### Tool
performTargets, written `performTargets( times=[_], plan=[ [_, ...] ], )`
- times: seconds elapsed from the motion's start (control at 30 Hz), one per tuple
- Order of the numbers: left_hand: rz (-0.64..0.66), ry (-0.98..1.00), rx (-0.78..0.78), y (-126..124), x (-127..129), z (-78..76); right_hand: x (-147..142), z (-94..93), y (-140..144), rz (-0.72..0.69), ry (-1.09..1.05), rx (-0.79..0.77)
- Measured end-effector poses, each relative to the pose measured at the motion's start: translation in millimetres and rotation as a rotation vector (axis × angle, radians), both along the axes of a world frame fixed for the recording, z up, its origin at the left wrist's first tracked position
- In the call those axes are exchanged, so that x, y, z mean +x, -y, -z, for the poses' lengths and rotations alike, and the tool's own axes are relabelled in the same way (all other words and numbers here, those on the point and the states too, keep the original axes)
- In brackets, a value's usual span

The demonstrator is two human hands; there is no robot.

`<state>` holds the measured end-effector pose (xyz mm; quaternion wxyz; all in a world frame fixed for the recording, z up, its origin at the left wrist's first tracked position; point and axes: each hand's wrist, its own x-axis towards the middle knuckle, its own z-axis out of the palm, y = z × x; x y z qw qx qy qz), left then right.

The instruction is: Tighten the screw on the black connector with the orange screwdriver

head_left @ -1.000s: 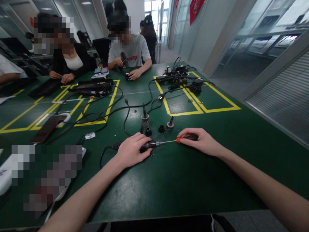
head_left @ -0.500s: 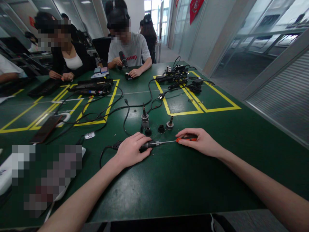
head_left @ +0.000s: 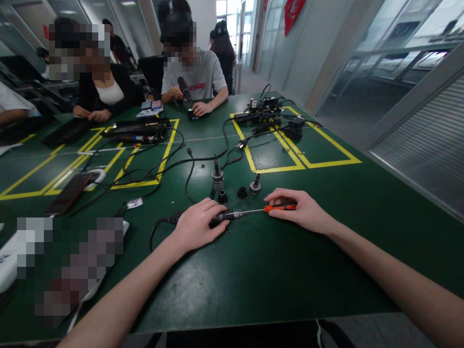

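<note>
My left hand [head_left: 198, 223] is wrapped round a dark corded tool [head_left: 220, 217] lying on the green table, its metal front end pointing right. The cord leaves the tool on the left side, and its middle is hidden under my palm. In my right hand [head_left: 299, 207] is a screwdriver [head_left: 281, 207] with an orange and black handle, pinched between thumb and fingers. Its thin shaft reaches left to the tool's metal end; whether the tip sits in a screw is too small to tell. Just beyond stand a metal nozzle piece [head_left: 217, 179], a shorter one [head_left: 255, 185] and two black caps [head_left: 242, 193].
Black cables [head_left: 170, 164] run across the table [head_left: 275, 280]. A heap of corded gear [head_left: 261, 118] lies beyond, by yellow tape outlines. On the left are a phone [head_left: 68, 193] and a white-edged object, partly blurred. Co-workers sit across the table, one holding a dark power tool [head_left: 184, 88].
My right fingers have shifted on the screwdriver, the thumb slightly lower, and more of the orange handle shows. My left hand and the tool have hardly moved.
</note>
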<state>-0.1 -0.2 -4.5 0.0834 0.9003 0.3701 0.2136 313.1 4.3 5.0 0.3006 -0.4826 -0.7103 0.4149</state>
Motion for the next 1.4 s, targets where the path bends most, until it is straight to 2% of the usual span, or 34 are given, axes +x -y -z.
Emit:
performTargets(
  times=[0.17, 0.27, 0.57, 0.77, 0.9, 1.0, 1.17, 1.4],
  plan=[
    [-0.004, 0.001, -0.001, 0.5, 0.7, -1.0, -3.2, 0.4, 1.1, -0.074, 0.045, -0.032],
    [0.000, 0.005, -0.017, 0.8, 1.4, -2.4, -4.2, -1.1, 2.3, -0.072, 0.029, -0.039],
    [-0.001, 0.020, -0.019, 0.2, 1.2, -2.1, -4.6, -0.2, 2.0, -0.057, 0.079, 0.082],
    [-0.006, 0.016, -0.014, 0.7, 1.6, -2.0, -4.7, -2.1, 2.9, -0.106, 0.059, 0.038],
    [-0.007, 0.012, -0.018, 0.6, 1.9, -2.4, -3.8, -3.6, 4.1, -0.099, 0.019, 0.069],
    [-0.005, 0.012, -0.021, 0.5, 1.8, -3.0, -3.2, -1.9, 3.9, -0.085, 0.047, 0.067],
    [-0.004, 0.009, -0.032, 0.5, 1.6, -3.5, -2.6, 1.3, 2.7, -0.142, 0.105, 0.022],
    [-0.009, 0.017, -0.018, 0.1, 1.7, -1.7, -3.8, -1.3, 2.2, -0.012, -0.052, -0.014]
  ],
)
